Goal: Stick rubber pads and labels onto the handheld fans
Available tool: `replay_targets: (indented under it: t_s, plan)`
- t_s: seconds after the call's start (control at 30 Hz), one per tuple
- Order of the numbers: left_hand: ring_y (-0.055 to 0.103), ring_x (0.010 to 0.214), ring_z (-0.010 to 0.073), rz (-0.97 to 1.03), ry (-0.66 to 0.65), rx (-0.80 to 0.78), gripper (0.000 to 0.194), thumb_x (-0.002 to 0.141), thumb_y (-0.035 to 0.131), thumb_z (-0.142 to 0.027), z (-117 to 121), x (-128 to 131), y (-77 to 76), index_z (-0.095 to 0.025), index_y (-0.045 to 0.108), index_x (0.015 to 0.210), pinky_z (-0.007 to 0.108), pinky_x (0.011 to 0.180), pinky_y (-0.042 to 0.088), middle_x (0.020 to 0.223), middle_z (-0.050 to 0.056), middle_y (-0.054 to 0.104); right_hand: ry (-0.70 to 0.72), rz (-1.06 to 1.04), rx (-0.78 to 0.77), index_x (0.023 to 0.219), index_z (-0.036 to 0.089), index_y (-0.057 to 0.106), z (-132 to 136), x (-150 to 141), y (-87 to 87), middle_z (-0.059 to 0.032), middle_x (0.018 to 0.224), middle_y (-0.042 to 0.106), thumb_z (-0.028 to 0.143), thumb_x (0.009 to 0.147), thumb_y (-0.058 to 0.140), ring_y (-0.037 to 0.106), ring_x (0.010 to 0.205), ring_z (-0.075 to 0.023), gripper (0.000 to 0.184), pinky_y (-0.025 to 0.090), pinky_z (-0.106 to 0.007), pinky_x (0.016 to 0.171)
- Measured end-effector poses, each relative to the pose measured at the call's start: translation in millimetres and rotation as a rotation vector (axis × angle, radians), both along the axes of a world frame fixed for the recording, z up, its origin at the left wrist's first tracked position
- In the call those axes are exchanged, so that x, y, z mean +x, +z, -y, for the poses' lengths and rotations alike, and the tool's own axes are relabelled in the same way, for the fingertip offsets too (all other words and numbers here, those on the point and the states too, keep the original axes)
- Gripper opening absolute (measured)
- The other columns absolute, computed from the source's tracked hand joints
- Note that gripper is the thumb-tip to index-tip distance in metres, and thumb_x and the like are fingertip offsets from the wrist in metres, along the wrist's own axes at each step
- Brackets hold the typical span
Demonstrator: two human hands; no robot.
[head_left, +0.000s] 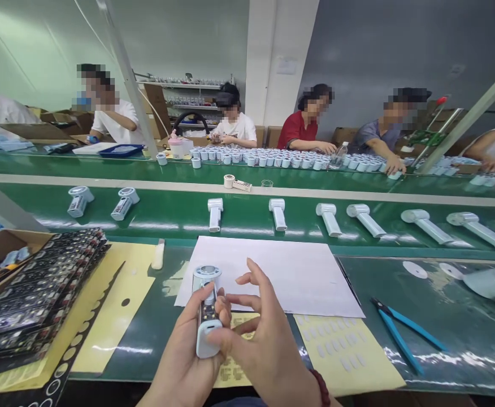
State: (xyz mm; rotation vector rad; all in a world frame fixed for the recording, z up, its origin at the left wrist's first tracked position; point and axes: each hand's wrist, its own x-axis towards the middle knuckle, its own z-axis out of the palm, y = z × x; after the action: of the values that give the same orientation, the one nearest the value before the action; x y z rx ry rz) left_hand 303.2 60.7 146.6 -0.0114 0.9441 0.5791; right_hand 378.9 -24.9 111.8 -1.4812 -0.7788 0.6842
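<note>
My left hand (188,345) is wrapped around a light blue handheld fan (208,339), its round head pointing away from me. The handle's upper side shows a dark circuit board, and a small port sits in its near end. My right hand (264,333) is beside it, with the thumb at the near end of the handle and the other fingers spread apart. Whether the right fingertips touch anything behind my left fingers is hidden. Under and beyond the hands lies a white paper sheet (281,271).
Blue-handled cutters (404,333) and a yellow sticker sheet (353,356) lie at right. Stacked circuit boards (39,294) and a cardboard box (22,240) stand at left. Several fan bodies (278,215) line the green belt (179,217). Co-workers sit across, behind many small cups (268,161).
</note>
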Motion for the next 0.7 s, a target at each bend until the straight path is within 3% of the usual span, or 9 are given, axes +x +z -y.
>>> replay_targets:
  t_s: [0.1, 0.17, 0.23, 0.33, 0.5, 0.63, 0.7]
  plan:
    - [0.053, 0.039, 0.005, 0.02, -0.08, 0.023, 0.015, 0.095, 0.048, -0.015, -1, -5, -6.7, -0.01, 0.061, 0.089, 0.013, 0.039, 0.05, 0.062, -0.001, 0.054, -0.028, -0.072, -0.022, 0.145, 0.03, 0.037, 12, 22, -11.1, -0.0101, 0.136, 0.051, 0.043, 0.086, 0.069, 0.068, 0.106, -0.0239, 0.068, 0.057, -0.026, 0.063]
    - [0.056, 0.042, 0.0083, -0.074, -0.15, 0.218, 0.01, 0.089, 0.056, -0.008, 1, -8, -17.8, -0.011, 0.064, 0.083, 0.018, 0.042, 0.054, 0.062, 0.001, 0.059, -0.054, -0.031, -0.074, 0.135, 0.026, 0.049, 24, 36, -25.5, -0.0111, 0.134, 0.053, 0.048, 0.089, 0.064, 0.066, 0.105, -0.0232, 0.053, 0.057, -0.026, 0.066]
    - [0.068, 0.054, 0.0158, -0.215, -0.213, 0.429, 0.009, 0.08, 0.063, -0.001, 5, -11, -31.2, -0.01, 0.066, 0.078, 0.024, 0.054, 0.06, 0.069, 0.008, 0.069, -0.048, 0.01, -0.131, 0.116, 0.023, 0.062, 38, 45, -41.4, -0.0111, 0.129, 0.056, 0.049, 0.089, 0.063, 0.066, 0.096, -0.0216, 0.038, 0.055, -0.026, 0.061]
    - [0.076, 0.081, 0.0271, -0.308, -0.3, 0.554, 0.015, 0.068, 0.074, 0.002, 12, -13, -48.8, -0.008, 0.07, 0.078, 0.027, 0.071, 0.062, 0.087, 0.019, 0.076, -0.03, 0.072, -0.175, 0.089, 0.02, 0.069, 55, 47, -59.8, -0.0087, 0.113, 0.061, 0.041, 0.088, 0.064, 0.062, 0.078, -0.0166, 0.021, 0.051, -0.026, 0.059]
    - [0.074, 0.095, 0.0301, -0.326, -0.407, 0.705, 0.025, 0.063, 0.081, -0.009, 15, -14, -64.2, -0.008, 0.074, 0.087, 0.028, 0.083, 0.059, 0.099, 0.02, 0.077, -0.022, 0.151, -0.219, 0.074, 0.02, 0.069, 59, 31, -72.8, -0.006, 0.1, 0.061, 0.025, 0.085, 0.063, 0.061, 0.073, -0.0157, 0.014, 0.05, -0.028, 0.066]
    - [0.074, 0.097, 0.0301, -0.357, -0.438, 0.793, 0.025, 0.065, 0.081, -0.017, 14, -14, -70.0, -0.012, 0.075, 0.088, 0.034, 0.089, 0.058, 0.098, 0.017, 0.078, -0.051, 0.341, -0.247, 0.076, 0.021, 0.07, 56, 25, -79.7, -0.0051, 0.096, 0.062, 0.019, 0.086, 0.058, 0.058, 0.067, -0.0152, 0.016, 0.047, -0.03, 0.065]
    - [0.074, 0.098, 0.0306, -0.371, -0.453, 0.805, 0.026, 0.063, 0.082, -0.018, 13, -14, -72.4, -0.014, 0.075, 0.088, 0.037, 0.092, 0.057, 0.098, 0.016, 0.079, -0.024, 0.319, -0.241, 0.076, 0.021, 0.071, 57, 28, -79.4, -0.0045, 0.093, 0.061, 0.019, 0.086, 0.059, 0.056, 0.066, -0.0145, 0.016, 0.045, -0.029, 0.063]
